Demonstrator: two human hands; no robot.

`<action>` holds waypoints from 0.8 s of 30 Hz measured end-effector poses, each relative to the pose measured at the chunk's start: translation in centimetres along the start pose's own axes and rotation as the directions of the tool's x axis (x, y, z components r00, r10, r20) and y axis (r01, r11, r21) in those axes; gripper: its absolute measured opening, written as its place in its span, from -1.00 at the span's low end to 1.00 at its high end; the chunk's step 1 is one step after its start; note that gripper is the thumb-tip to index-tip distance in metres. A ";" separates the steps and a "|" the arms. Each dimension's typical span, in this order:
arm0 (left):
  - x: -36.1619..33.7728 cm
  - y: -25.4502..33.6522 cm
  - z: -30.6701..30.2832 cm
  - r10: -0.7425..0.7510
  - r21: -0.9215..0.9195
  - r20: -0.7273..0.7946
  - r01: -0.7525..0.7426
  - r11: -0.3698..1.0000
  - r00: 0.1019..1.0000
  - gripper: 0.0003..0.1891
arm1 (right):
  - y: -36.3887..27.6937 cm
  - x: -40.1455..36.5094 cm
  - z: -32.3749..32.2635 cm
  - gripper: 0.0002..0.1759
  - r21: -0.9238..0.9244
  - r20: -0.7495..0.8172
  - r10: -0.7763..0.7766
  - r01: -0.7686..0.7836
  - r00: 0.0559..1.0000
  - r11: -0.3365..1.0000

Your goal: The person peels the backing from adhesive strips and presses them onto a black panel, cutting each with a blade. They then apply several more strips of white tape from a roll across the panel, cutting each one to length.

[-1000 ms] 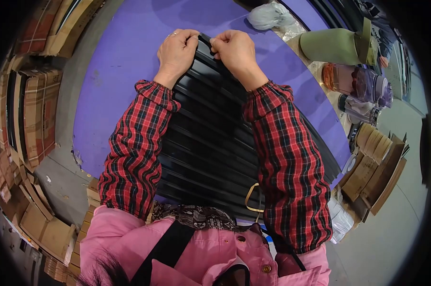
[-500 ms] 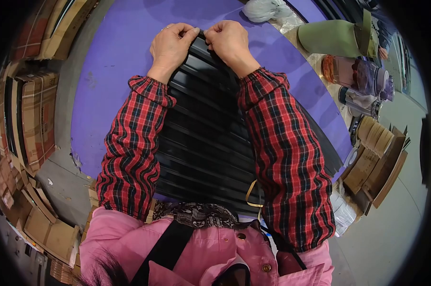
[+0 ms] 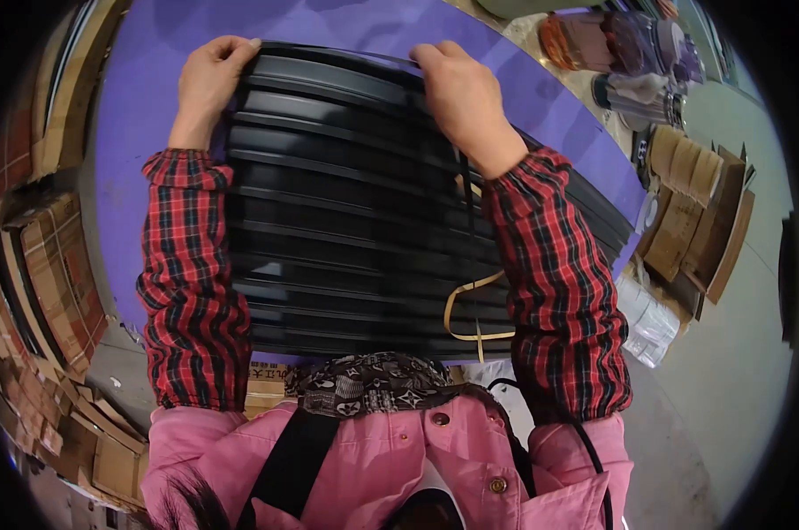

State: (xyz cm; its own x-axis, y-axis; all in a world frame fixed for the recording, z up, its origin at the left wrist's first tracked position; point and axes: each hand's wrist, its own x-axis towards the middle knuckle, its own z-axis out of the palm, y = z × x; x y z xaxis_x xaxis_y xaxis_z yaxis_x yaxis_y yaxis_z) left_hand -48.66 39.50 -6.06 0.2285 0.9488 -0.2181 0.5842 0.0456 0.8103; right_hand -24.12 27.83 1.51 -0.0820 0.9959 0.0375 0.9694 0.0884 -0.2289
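Several long black strips [image 3: 346, 203] lie side by side across the purple table [image 3: 152, 106]. At their far left corner, my left hand [image 3: 212, 81] pinches the end of a thin black strip. My right hand [image 3: 465, 97] is closed on the same thin strip further right, over the far edge of the long strips. Between my hands the thin strip stretches nearly straight. A yellow band [image 3: 452, 318] lies looped on the strips near my right forearm.
Cardboard boxes [image 3: 59, 274] stand at the left. Along the table's right side are a jar with orange and red contents [image 3: 594, 40], a clear container [image 3: 638, 93] and a tan roll [image 3: 686, 163]. Cardboard pieces [image 3: 695, 230] and a plastic-wrapped bundle [image 3: 651, 318] sit lower right.
My hands have moved apart, the left one leftward and the right one slightly right and down. The view has shifted, and more of the black strips and the yellow band shows.
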 end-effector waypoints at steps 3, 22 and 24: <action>-0.3 1.0 -0.5 -0.001 -0.123 0.077 0.011 0.992 0.997 -0.72 | 6.0 -6.7 -2.1 -0.72 0.317 -0.016 0.116 -0.105 0.993 0.943; -0.8 1.9 -1.2 -0.156 -0.227 0.146 0.186 0.956 0.977 -0.82 | 9.0 -13.7 -7.7 -0.72 0.872 0.348 0.380 -0.445 0.857 0.203; -1.0 2.3 -1.3 -0.151 -0.240 0.196 0.196 0.951 0.969 -0.83 | 9.4 -13.7 -6.5 -0.83 0.820 0.196 0.460 -0.402 0.866 0.407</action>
State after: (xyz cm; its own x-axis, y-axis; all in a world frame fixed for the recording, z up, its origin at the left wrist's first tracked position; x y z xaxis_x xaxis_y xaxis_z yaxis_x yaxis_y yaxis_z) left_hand -48.55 39.07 -3.23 0.2863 0.8511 -0.4401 0.4137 0.3045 0.8580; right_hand -12.41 14.86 5.15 0.3298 0.9066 -0.2632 0.2379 -0.3496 -0.9062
